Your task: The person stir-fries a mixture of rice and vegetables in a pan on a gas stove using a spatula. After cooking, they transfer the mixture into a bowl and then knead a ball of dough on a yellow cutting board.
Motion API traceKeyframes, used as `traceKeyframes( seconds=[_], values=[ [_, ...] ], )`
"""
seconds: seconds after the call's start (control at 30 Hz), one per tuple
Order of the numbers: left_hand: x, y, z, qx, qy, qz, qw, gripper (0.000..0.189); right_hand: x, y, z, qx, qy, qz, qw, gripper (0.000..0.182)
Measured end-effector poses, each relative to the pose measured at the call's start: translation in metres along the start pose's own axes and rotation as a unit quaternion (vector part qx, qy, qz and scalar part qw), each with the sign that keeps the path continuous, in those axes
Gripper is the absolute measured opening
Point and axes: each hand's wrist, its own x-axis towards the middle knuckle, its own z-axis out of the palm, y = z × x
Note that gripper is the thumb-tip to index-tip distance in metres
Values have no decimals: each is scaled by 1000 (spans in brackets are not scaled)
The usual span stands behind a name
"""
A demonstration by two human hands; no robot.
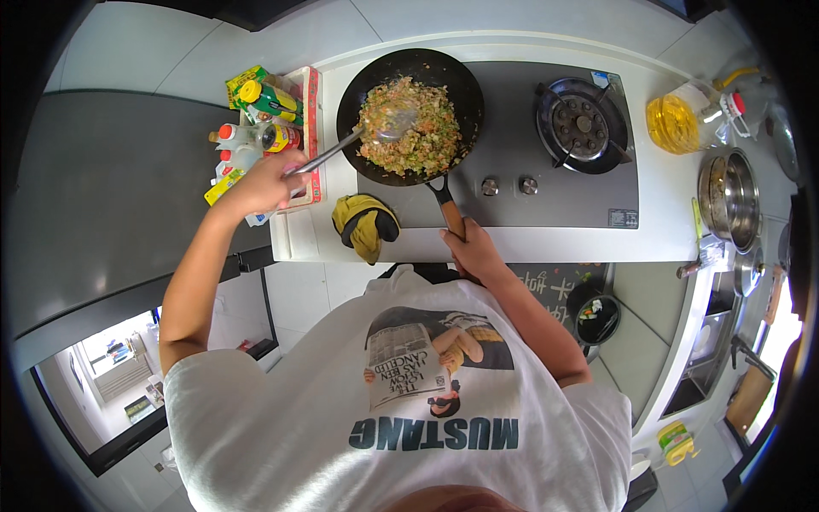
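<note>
My left hand [272,182] grips the metal shaft of a cooking ladle or turner [331,152]. Its blurred head rests in a finely chopped orange, green and pale mixture [429,137], which looks like fried rice. The food lies in a black wok [467,83] over the left side of the hob. Around the wok's wooden handle [451,216], at the front of the counter, my right hand [475,251] is closed. A yellow-and-black cloth or mitt [365,224] lies left of the handle.
Bottles and packets crowd a box [313,134] left of the wok. To the right are a bare gas burner [582,125], an oil jug [684,118] and stacked steel pots [729,198]. Below the counter's right side stands a black bin [595,320] with scraps.
</note>
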Motion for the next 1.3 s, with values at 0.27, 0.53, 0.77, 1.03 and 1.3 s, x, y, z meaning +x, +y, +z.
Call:
traceKeyframes(
  seconds=[0.27, 0.53, 0.77, 1.03, 1.3],
  values=[
    [16, 12, -11, -128, -41, -82, 988, 19, 3, 7, 2, 7, 2, -8, 1000, 37],
    [11, 46, -4, -15, -9, -55, 998, 23, 4, 10, -1, 24, -3, -6, 1000, 37],
    [-26, 80, -34, 136, 10, -109, 985, 26, 7, 11, -1, 24, -14, -8, 1000, 37],
    [61, 57, -21, -49, -72, -72, 994, 24, 6, 10, 0, 30, -28, -8, 999, 36],
    [49, -1, 64, 358, 200, 280, 868, 40, 7, 11, 1, 35, -26, -7, 999, 35]
  ],
)
